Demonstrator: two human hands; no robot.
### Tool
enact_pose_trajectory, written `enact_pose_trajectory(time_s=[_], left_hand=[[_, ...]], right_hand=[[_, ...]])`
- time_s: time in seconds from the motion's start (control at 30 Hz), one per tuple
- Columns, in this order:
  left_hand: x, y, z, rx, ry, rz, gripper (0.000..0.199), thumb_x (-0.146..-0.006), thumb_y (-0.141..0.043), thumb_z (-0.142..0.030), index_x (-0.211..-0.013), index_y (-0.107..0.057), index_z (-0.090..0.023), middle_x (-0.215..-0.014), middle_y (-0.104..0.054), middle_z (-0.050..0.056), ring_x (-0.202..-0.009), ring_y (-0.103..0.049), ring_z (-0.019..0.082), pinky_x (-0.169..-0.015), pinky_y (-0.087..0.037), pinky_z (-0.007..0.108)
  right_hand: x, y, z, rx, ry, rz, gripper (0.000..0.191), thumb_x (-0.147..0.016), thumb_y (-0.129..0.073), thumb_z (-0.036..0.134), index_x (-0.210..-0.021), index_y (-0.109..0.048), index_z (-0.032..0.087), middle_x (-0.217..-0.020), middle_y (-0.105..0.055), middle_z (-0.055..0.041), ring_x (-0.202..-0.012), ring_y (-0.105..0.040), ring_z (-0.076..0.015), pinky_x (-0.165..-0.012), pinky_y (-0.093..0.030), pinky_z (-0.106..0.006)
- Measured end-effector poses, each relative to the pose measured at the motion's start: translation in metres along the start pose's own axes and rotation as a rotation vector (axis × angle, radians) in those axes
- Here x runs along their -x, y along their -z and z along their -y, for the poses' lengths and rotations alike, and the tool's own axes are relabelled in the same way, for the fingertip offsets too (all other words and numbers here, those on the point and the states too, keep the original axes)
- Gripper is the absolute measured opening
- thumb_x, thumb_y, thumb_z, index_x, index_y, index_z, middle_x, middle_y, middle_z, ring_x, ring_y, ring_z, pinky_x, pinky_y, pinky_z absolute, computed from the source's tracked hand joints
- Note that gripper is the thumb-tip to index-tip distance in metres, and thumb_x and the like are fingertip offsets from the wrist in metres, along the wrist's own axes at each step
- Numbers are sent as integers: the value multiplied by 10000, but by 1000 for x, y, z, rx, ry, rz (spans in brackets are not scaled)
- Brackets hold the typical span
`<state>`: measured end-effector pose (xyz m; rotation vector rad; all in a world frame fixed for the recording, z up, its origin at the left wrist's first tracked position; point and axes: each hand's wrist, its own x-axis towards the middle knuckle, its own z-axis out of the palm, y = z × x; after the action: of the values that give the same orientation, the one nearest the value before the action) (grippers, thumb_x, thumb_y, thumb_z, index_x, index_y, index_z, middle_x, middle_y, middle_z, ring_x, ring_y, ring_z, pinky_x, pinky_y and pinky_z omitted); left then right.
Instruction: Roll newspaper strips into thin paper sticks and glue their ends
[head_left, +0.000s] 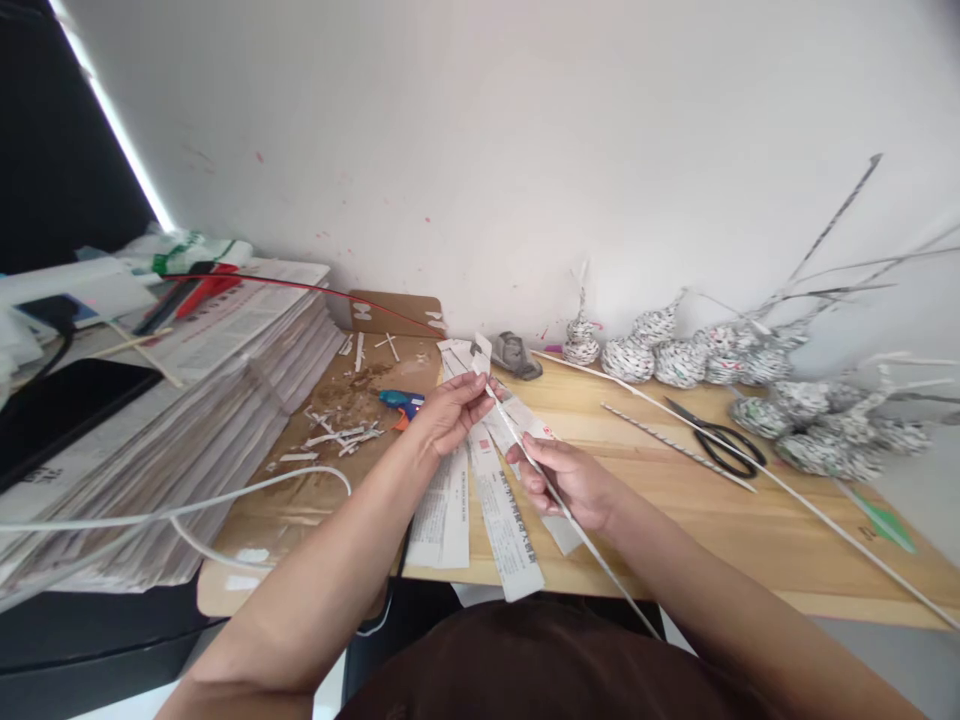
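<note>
- The thin white rolled-paper tube (604, 565) is held in front of the torso, above the near edge of the light wooden table (577, 400), and is slanted down toward the lower right.
- The upper end of the tube is pinched between the thumb and fingertips of the left hand (457, 412); a loose, flat paper end (481, 352) is seen projecting above the fingers.
- The tube is grasped lower down between the thumb and curled fingers of the right hand (566, 480).
- Flat printed newspaper strips (510, 530) are fanned out on the table beneath the hands.
- The blue-and-orange glue gun (403, 403) is partly hidden behind the left forearm, near white paper scraps (341, 437) scattered on brown cardboard.
- On the right, black-handled scissors (727, 448) are crossed by a long white paper tube (825, 516); a shorter spiral-striped paper tube (675, 446) is placed nearby.
- Gourd-shaped woven-paper pieces (628, 358) are lined up along the wall.
- Folded newspapers are stacked high (277, 370) at the left.
</note>
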<state>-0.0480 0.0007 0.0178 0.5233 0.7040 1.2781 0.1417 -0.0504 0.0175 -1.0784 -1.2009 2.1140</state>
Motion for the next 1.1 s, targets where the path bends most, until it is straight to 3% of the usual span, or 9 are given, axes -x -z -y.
enact_pose_trajectory(time_s=[0.13, 0.2, 0.4, 0.6, 0.8, 0.87, 1.0, 1.03, 1.1], left_hand=[[-2, 2, -2, 14, -36, -35, 64, -819, -598, -59, -801, -650, -90, -785, -692, 59, -722, -695, 117, -609, -572, 144], [-1, 1, -2, 12, -34, -33, 46, -811, -610, -61, -806, -645, -92, -798, -691, 61, -740, -698, 125, -613, -574, 146], [-1, 0, -1, 22, -6, 5, 80, -818, -585, -33, -791, -645, -78, -781, -683, 60, -741, -699, 121, -626, -570, 131], [-3, 3, -3, 57, -41, -39, 121, -843, -552, -40, -860, -671, -61, -751, -681, 63, -714, -698, 121, -619, -572, 132], [-1, -1, -4, 41, -9, -52, 119, -841, -556, -43, -810, -665, -78, -731, -673, 55, -692, -688, 108, -591, -559, 116], [-1, 0, -5, 43, -14, -37, 125, -843, -553, -47, -822, -670, -85, -729, -671, 50, -690, -686, 104, -590, -557, 112], [-4, 4, -8, 67, -59, -18, 154, -862, -527, -58, -814, -669, -95, -738, -674, 44, -710, -690, 108, -603, -565, 123], [-4, 4, -8, 75, -63, -14, 168, -869, -515, -60, -808, -668, -94, -737, -673, 43, -713, -692, 111, -600, -567, 125], [-4, 3, -9, 90, -61, -6, 195, -880, -493, -58, -791, -664, -89, -724, -670, 40, -708, -694, 113, -589, -565, 123]], right_hand=[[14, 4, -7, 523, 280, -260, 355, -856, -534, 528, -803, -581, 180, -581, -486, 27, -491, -464, -97, -464, -334, -228], [22, 8, -11, 621, 313, -301, 354, -866, -528, 511, -758, -583, 178, -562, -472, 25, -493, -432, -94, -475, -324, -228], [30, 15, -17, 74, 16, 54, 410, -906, -389, 555, -900, -556, 180, -469, -290, 90, -352, -260, -74, -379, -233, -217], [43, 17, -19, 621, 242, -314, 348, -862, -532, 504, -796, -614, 172, -598, -477, 18, -529, -436, -99, -500, -319, -232], [54, 17, -18, 46, -54, 80, 408, -924, -379, 522, -880, -580, 170, -442, -258, 92, -345, -239, -70, -386, -215, -219], [57, 16, -15, 71, -67, 62, 425, -925, -380, 529, -929, -594, 162, -454, -285, 88, -352, -252, -69, -383, -220, -216], [62, 16, -13, 445, 129, -231, 349, -892, -498, 499, -902, -614, 170, -559, -474, 34, -466, -422, -81, -464, -318, -213], [63, 17, -13, 472, 157, -255, 340, -890, -505, 493, -869, -610, 171, -564, -484, 30, -476, -430, -81, -471, -323, -211], [63, 18, -16, 355, 96, -158, 365, -907, -450, 510, -821, -577, 178, -492, -406, 55, -410, -365, -77, -425, -288, -210]])
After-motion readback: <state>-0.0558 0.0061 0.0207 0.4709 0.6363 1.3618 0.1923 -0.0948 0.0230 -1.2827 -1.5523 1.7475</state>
